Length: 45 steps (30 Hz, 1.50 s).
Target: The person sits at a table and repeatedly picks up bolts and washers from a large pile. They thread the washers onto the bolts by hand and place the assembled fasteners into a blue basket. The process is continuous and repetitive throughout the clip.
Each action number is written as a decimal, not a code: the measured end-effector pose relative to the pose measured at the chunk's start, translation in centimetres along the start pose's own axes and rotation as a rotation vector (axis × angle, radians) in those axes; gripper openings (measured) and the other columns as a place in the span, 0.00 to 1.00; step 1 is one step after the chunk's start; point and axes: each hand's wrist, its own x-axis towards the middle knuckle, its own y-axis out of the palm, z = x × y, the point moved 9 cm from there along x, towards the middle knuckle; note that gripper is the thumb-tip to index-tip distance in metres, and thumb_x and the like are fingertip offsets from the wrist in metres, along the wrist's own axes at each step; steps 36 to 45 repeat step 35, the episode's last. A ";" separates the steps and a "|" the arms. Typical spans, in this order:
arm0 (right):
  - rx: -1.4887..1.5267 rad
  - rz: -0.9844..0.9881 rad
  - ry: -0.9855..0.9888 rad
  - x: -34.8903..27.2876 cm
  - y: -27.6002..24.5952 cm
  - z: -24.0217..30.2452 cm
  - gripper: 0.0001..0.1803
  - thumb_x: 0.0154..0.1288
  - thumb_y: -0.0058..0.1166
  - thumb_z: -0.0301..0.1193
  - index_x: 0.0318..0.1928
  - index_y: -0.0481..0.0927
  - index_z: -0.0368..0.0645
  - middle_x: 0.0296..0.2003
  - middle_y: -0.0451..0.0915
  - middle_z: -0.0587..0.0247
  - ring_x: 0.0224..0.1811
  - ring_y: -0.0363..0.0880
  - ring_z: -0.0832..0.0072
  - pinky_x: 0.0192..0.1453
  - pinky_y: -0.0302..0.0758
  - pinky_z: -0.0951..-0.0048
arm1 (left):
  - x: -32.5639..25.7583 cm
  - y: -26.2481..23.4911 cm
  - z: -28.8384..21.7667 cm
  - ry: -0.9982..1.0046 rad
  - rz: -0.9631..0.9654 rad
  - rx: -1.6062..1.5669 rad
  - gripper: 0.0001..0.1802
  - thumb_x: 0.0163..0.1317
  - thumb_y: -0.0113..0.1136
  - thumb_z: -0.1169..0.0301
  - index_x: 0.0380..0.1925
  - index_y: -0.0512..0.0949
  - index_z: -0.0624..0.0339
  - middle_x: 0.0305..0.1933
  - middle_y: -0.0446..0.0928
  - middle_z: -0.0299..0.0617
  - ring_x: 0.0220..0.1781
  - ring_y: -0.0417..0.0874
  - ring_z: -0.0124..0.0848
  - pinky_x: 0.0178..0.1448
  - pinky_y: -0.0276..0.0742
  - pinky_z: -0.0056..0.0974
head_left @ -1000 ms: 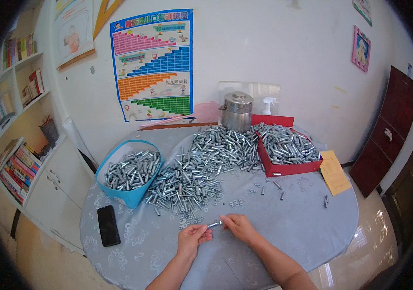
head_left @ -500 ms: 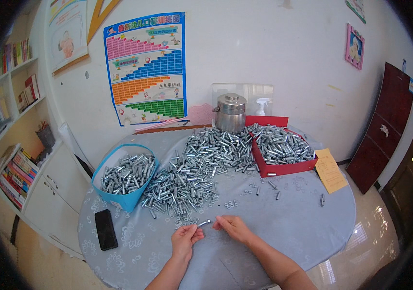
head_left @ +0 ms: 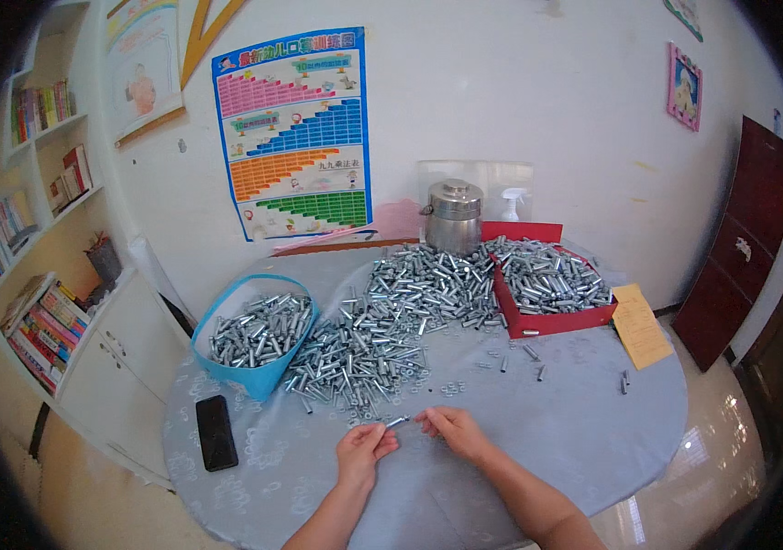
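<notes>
My left hand (head_left: 363, 451) pinches a short silver metal expansion bolt (head_left: 397, 423) between thumb and fingers, low over the near middle of the table. The bolt lies slantwise, its free end pointing to the right. Just beyond that end is my right hand (head_left: 454, 433), its thumb and fingertips pressed together. Whether it holds a small part is too small to make out. Beyond my hands a large heap of similar bolts (head_left: 364, 344) spreads over the tablecloth. Loose washers or nuts (head_left: 452, 389) are scattered along its near side.
A blue-rimmed bin (head_left: 263, 379) of bolts stands left, a red box (head_left: 556, 323) of bolts right. Behind are a steel pot (head_left: 454, 225) and a spray bottle (head_left: 512, 203). A black phone (head_left: 215, 434) lies left, a yellow paper (head_left: 641, 330) right, on the grey tablecloth (head_left: 538, 412).
The whole view has shifted, so the scene sits a little farther right. My left hand still holds the bolt; my right fingertips stay close to its free end.
</notes>
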 end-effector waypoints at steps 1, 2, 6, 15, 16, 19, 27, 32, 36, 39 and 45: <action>0.034 -0.023 -0.007 0.1 -0.2 0.1 0.19 0.68 0.39 0.38 0.40 0.78 0.35 0.29 0.75 0.66 0.29 0.71 0.81 0.37 0.70 0.79 | 0.0 -0.1 -0.4 0.023 -0.006 -0.012 0.06 0.57 0.55 0.76 0.32 0.72 0.69 0.31 0.77 0.50 0.29 0.80 0.33 0.34 0.81 0.34; 0.048 -0.055 -0.017 0.1 -0.6 -0.2 0.19 0.68 0.39 0.37 0.39 0.78 0.35 0.29 0.75 0.66 0.29 0.71 0.81 0.37 0.70 0.80 | 0.1 -0.2 -0.8 0.045 -0.013 -0.025 0.07 0.57 0.55 0.76 0.32 0.72 0.69 0.31 0.77 0.50 0.29 0.80 0.33 0.34 0.81 0.34; 0.068 -0.163 -0.077 0.2 -2.2 -0.6 0.18 0.68 0.39 0.36 0.37 0.78 0.34 0.26 0.76 0.66 0.28 0.70 0.82 0.36 0.69 0.81 | 0.8 -2.0 -3.6 0.208 -0.127 -0.054 0.07 0.57 0.55 0.76 0.33 0.71 0.68 0.31 0.76 0.48 0.30 0.79 0.32 0.35 0.80 0.33; 0.017 -0.226 -0.115 0.3 -2.9 -0.6 0.17 0.66 0.42 0.38 0.37 0.79 0.37 0.27 0.78 0.64 0.28 0.72 0.81 0.35 0.71 0.78 | 6.6 -6.1 -18.0 0.575 -0.182 0.063 0.13 0.57 0.55 0.76 0.42 0.72 0.68 0.39 0.76 0.48 0.36 0.79 0.32 0.39 0.77 0.33; 0.010 -0.229 -0.116 0.2 -2.9 -0.5 0.17 0.66 0.42 0.38 0.37 0.79 0.37 0.26 0.78 0.64 0.27 0.72 0.81 0.35 0.71 0.78 | 6.9 -6.1 -19.5 0.648 -0.184 0.190 0.14 0.57 0.55 0.76 0.44 0.72 0.68 0.41 0.76 0.47 0.37 0.79 0.31 0.41 0.76 0.33; -0.010 -0.224 -0.127 0.3 -2.8 -0.5 0.17 0.66 0.42 0.37 0.36 0.79 0.37 0.27 0.78 0.64 0.27 0.73 0.81 0.34 0.72 0.79 | 6.7 -5.3 -21.5 0.830 -0.198 0.485 0.13 0.55 0.57 0.75 0.42 0.75 0.65 0.41 0.77 0.43 0.39 0.78 0.27 0.43 0.73 0.32; -0.023 -0.212 -0.125 0.1 -2.5 -0.2 0.16 0.66 0.42 0.34 0.35 0.79 0.34 0.25 0.77 0.65 0.27 0.71 0.83 0.34 0.70 0.81 | 6.0 -7.1 -15.3 0.699 -0.305 1.245 0.11 0.44 0.64 0.71 0.26 0.77 0.67 0.27 0.77 0.49 0.30 0.77 0.38 0.34 0.71 0.38; -0.099 -0.211 -0.120 -0.1 -2.6 0.2 0.15 0.65 0.43 0.34 0.36 0.79 0.35 0.25 0.77 0.65 0.27 0.72 0.82 0.33 0.70 0.80 | 5.4 -8.6 -14.2 0.577 -0.426 1.408 0.16 0.40 0.68 0.65 0.22 0.76 0.67 0.25 0.76 0.51 0.30 0.77 0.44 0.34 0.71 0.43; -0.161 -0.199 -0.128 0.0 -2.6 0.0 0.14 0.65 0.44 0.35 0.37 0.80 0.37 0.26 0.78 0.64 0.27 0.72 0.81 0.34 0.70 0.80 | 5.3 -8.4 -13.6 0.610 -0.409 1.469 0.18 0.38 0.69 0.63 0.23 0.76 0.67 0.26 0.76 0.51 0.30 0.77 0.44 0.34 0.71 0.43; -0.161 -0.199 -0.128 0.0 -2.6 0.0 0.14 0.65 0.44 0.35 0.37 0.80 0.37 0.26 0.78 0.64 0.27 0.72 0.81 0.34 0.70 0.80 | 5.3 -8.4 -13.6 0.610 -0.409 1.469 0.18 0.38 0.69 0.63 0.23 0.76 0.67 0.26 0.76 0.51 0.30 0.77 0.44 0.34 0.71 0.43; -0.161 -0.199 -0.128 0.0 -2.6 0.0 0.14 0.65 0.44 0.35 0.37 0.80 0.37 0.26 0.78 0.64 0.27 0.72 0.81 0.34 0.70 0.80 | 5.3 -8.4 -13.6 0.610 -0.409 1.469 0.18 0.38 0.69 0.63 0.23 0.76 0.67 0.26 0.76 0.51 0.30 0.77 0.44 0.34 0.71 0.43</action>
